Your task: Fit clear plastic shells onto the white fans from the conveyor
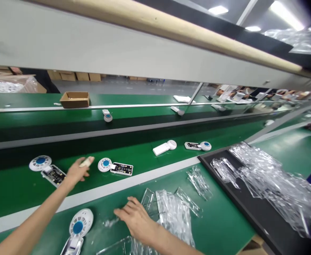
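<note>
My left hand (79, 170) reaches over the green belt, with fingers bent and a small cream-coloured piece (86, 162) at its fingertips. It is between a white fan unit with an exposed circuit board (54, 175) and another such unit (121, 168). My right hand (135, 216) is low over the near green table, fingers curled, beside a pile of clear plastic parts (173, 212). Whether its fingers pinch anything is not visible; a blurred clear piece (110, 222) lies just left of them. A white fan unit with a blue centre (81, 223) rests nearer the front edge.
A black tray (227, 191) heaped with clear plastic parts (275, 184) stands at the right. More white fan units (164, 147) lie on the belt. An open cardboard box (75, 102) sits on the far shelf. A grey beam (145, 53) crosses above. Other people's hands show at far right.
</note>
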Action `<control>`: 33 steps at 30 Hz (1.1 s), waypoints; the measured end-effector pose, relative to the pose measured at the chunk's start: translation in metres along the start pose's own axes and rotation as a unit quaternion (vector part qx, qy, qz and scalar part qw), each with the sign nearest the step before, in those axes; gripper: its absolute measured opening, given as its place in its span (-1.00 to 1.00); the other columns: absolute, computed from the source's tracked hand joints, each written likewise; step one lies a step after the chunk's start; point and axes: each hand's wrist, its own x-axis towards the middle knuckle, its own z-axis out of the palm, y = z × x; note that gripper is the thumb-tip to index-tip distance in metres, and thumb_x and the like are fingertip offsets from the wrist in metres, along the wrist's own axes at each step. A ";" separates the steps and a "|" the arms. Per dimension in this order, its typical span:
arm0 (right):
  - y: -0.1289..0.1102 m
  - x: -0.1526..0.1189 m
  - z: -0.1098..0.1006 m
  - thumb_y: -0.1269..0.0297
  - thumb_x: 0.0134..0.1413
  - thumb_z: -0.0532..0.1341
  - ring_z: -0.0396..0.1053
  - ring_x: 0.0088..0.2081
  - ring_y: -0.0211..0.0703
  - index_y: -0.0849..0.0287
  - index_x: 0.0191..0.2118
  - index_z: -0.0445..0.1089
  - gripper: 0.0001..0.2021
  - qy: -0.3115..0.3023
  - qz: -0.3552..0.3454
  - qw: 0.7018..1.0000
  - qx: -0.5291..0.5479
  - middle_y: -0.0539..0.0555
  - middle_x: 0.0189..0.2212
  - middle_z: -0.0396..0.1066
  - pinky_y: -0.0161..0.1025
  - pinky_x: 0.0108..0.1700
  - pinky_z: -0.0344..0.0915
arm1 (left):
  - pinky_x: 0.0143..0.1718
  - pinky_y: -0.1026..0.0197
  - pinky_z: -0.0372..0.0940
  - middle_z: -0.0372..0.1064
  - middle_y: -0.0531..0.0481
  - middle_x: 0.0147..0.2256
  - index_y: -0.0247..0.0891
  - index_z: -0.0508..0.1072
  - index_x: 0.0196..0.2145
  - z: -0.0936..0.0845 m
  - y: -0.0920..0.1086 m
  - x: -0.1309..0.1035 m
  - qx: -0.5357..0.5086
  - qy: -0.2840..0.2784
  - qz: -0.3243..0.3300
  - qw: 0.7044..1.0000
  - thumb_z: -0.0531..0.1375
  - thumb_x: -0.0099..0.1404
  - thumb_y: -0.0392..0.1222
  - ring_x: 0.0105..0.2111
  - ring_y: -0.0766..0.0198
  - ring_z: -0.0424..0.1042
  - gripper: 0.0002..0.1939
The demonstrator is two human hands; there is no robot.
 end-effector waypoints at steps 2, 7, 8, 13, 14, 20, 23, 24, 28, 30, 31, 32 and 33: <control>-0.003 0.004 -0.016 0.54 0.09 -0.05 0.37 -0.29 -0.16 0.05 0.21 0.04 -0.45 0.028 0.071 0.995 0.071 0.07 -0.28 0.41 -0.20 -0.15 0.30 | -0.65 0.14 0.28 0.39 -0.12 -0.56 -0.32 0.40 -0.37 0.032 0.003 0.001 -0.012 -0.063 -0.042 0.997 0.34 -0.19 0.12 -0.58 0.04 0.41 -0.48; -0.002 0.016 -0.049 0.31 0.24 -0.09 0.40 -0.23 -0.08 0.02 0.23 0.00 -0.56 0.108 0.236 0.957 0.129 0.13 -0.09 0.37 -0.16 -0.19 0.30 | -0.50 0.17 0.32 0.41 -0.16 -0.40 -0.30 0.35 -0.33 0.056 0.011 -0.008 -0.045 -0.064 0.002 0.997 0.33 -0.17 0.08 -0.42 0.10 0.42 -0.49; -0.002 0.021 -0.053 0.23 0.22 -0.03 0.40 -0.22 -0.03 0.04 0.23 0.00 -0.54 0.112 0.257 0.953 0.116 0.15 -0.07 0.36 -0.10 -0.18 0.30 | -0.46 0.18 0.31 0.41 -0.14 -0.35 -0.28 0.34 -0.29 0.053 0.014 -0.014 -0.045 -0.054 0.025 0.997 0.34 -0.17 0.08 -0.37 0.09 0.42 -0.46; -0.015 0.050 -0.054 0.20 0.09 0.17 0.34 -0.17 0.02 0.00 0.22 0.03 -0.43 0.139 0.220 0.965 0.042 0.13 -0.16 0.28 -0.03 -0.17 0.29 | -0.29 0.19 0.25 0.40 -0.05 -0.25 -0.20 0.36 -0.21 0.035 0.042 -0.059 -0.043 -0.028 0.144 0.988 0.31 -0.09 0.10 -0.24 0.11 0.38 -0.49; -0.019 0.055 -0.052 0.20 0.10 0.16 0.32 -0.16 0.01 -0.01 0.22 0.03 -0.44 0.151 0.206 0.966 0.029 0.13 -0.19 0.26 -0.04 -0.19 0.30 | -0.30 0.19 0.25 0.39 -0.06 -0.26 -0.20 0.35 -0.20 0.032 0.047 -0.068 -0.055 -0.032 0.147 0.987 0.29 -0.06 0.11 -0.25 0.11 0.37 -0.50; -0.044 0.070 -0.036 0.19 0.12 0.13 0.23 -0.14 0.08 -0.02 0.25 -0.02 -0.42 0.206 0.173 0.963 -0.025 0.21 -0.16 0.22 0.05 -0.19 0.30 | -0.37 0.15 0.32 0.36 -0.10 -0.25 -0.26 0.30 -0.18 0.017 0.066 -0.105 -0.171 -0.053 0.060 0.982 0.31 -0.09 0.15 -0.31 0.12 0.40 -0.40; -0.048 0.067 -0.030 0.24 0.16 0.08 0.18 -0.04 0.17 -0.06 0.26 -0.07 -0.43 0.227 0.169 0.958 -0.033 0.28 -0.01 0.16 0.18 -0.08 0.21 | -0.36 0.14 0.34 0.36 -0.11 -0.25 -0.28 0.32 -0.19 0.008 0.068 -0.111 -0.215 -0.028 0.037 0.975 0.34 -0.13 0.11 -0.32 0.14 0.41 -0.39; -0.047 0.065 -0.029 0.26 0.18 0.06 0.18 -0.03 0.17 -0.08 0.27 -0.12 -0.43 0.222 0.165 0.961 -0.017 0.27 -0.01 0.17 0.18 -0.08 0.22 | -0.35 0.14 0.34 0.37 -0.10 -0.25 -0.28 0.32 -0.18 0.006 0.068 -0.113 -0.225 -0.022 0.035 0.973 0.34 -0.13 0.11 -0.31 0.14 0.41 -0.39; -0.043 0.056 -0.033 0.29 0.21 0.02 0.26 -0.12 -0.01 -0.11 0.29 -0.26 -0.39 0.198 0.131 0.969 0.073 0.14 -0.15 0.24 0.00 -0.09 0.28 | -0.19 0.14 0.30 0.36 -0.11 -0.10 -0.21 0.31 -0.06 0.008 0.056 -0.127 -0.279 -0.033 0.081 0.956 0.34 -0.06 0.07 -0.14 0.11 0.38 -0.37; -0.046 0.049 -0.040 0.31 0.20 0.05 0.25 -0.10 -0.03 -0.11 0.29 -0.21 -0.39 0.214 0.118 0.966 0.080 0.13 -0.15 0.23 -0.02 -0.05 0.26 | -0.10 0.14 0.27 0.35 -0.12 -0.05 -0.20 0.31 -0.02 0.012 0.045 -0.137 -0.318 -0.095 0.083 0.940 0.34 -0.04 0.06 -0.06 0.08 0.34 -0.36; -0.050 0.044 -0.043 0.31 0.19 0.07 0.24 -0.08 -0.02 -0.12 0.28 -0.17 -0.40 0.219 0.111 0.966 0.078 0.13 -0.13 0.23 -0.01 -0.03 0.24 | -0.07 0.13 0.26 0.37 -0.14 -0.05 -0.21 0.30 0.00 0.014 0.039 -0.141 -0.333 -0.137 0.066 0.930 0.33 -0.03 0.07 -0.04 0.07 0.34 -0.35; -0.054 0.040 -0.046 0.30 0.17 0.09 0.23 -0.07 -0.01 -0.14 0.27 -0.12 -0.41 0.218 0.100 0.968 0.079 0.13 -0.12 0.23 0.00 -0.01 0.23 | -0.07 0.12 0.26 0.39 -0.16 -0.08 -0.22 0.31 0.00 0.016 0.034 -0.146 -0.339 -0.173 0.043 0.924 0.32 -0.02 0.08 -0.04 0.04 0.34 -0.35; -0.059 0.037 -0.049 0.28 0.16 0.10 0.23 -0.06 -0.01 -0.15 0.25 -0.07 -0.43 0.215 0.089 0.969 0.088 0.13 -0.11 0.24 0.00 0.00 0.21 | -0.08 0.11 0.27 0.40 -0.17 -0.10 -0.24 0.32 -0.01 0.018 0.030 -0.150 -0.336 -0.193 0.024 0.922 0.31 -0.01 0.10 -0.05 0.02 0.35 -0.35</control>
